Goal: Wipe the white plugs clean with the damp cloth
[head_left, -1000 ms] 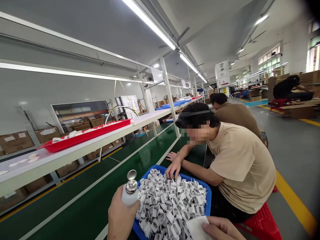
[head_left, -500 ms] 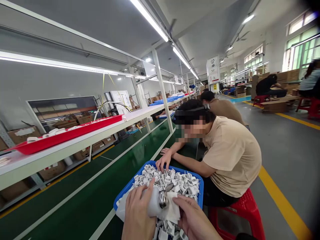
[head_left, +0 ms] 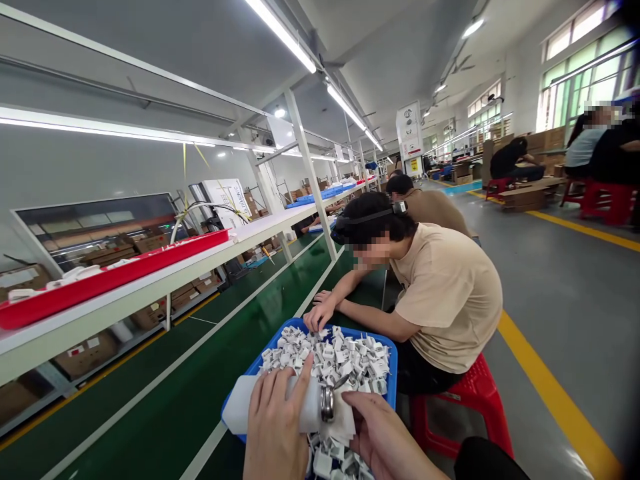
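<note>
Left hand grips white bottle (metal cap), right hand beside.

Both hands cut off at the lower edge: left hand hiding the middle of the white bottle, right hand covering part of the white cloth. Bottle's metal cap too small to make out. Lower part of blue tray hidden behind hands. Co-worker's face blurred.

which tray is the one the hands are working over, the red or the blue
The blue tray, heaped with small white parts, right under the left hand and right hand. The red tray sits up on the white shelf, out of reach.
</note>
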Motion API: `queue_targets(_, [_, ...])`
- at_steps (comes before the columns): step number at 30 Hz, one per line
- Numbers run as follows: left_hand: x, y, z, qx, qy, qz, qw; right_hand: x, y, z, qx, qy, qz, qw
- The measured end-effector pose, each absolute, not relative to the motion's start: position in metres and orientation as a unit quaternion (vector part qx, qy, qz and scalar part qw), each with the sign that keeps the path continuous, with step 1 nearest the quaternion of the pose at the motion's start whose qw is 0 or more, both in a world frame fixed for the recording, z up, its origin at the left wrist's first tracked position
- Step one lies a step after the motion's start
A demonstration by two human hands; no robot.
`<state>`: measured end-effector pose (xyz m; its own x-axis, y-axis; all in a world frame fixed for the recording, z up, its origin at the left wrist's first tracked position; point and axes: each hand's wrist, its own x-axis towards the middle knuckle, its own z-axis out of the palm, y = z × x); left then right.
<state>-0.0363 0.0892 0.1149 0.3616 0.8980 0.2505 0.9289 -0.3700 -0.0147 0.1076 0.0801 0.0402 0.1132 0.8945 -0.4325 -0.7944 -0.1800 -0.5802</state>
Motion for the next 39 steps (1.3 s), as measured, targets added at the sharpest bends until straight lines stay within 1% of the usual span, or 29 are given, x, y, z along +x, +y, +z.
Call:
queue_targets(7, [-0.034, 0.088, 0.116, -0.825, -0.549, -0.089, 0.098, 0.104, 0.085, 0.036, -0.415, -0.071, 0.658, 0.624])
queue_targets(12, [-0.028, 0.085, 0.122, -0.824, -0.555, -0.079, 0.084, 0.105, 0.083, 0.034, -0.425, -0.069, 0.655, 0.62])
queue_targets(23, [-0.02, 0.081, 0.13, -0.812, -0.573, -0.044, 0.102, 0.099, 0.088, 0.029, -0.419, -0.042, 0.654, 0.629])
queue_targets(31, [-0.026, 0.089, 0.118, -0.819, -0.565, -0.036, 0.095, 0.101, 0.087, 0.028, -0.419, -0.027, 0.664, 0.618])
queue_targets(39, [-0.03, 0.094, 0.109, -0.823, -0.557, -0.064, 0.091, 0.109, 0.084, 0.031, -0.402, -0.049, 0.686, 0.605])
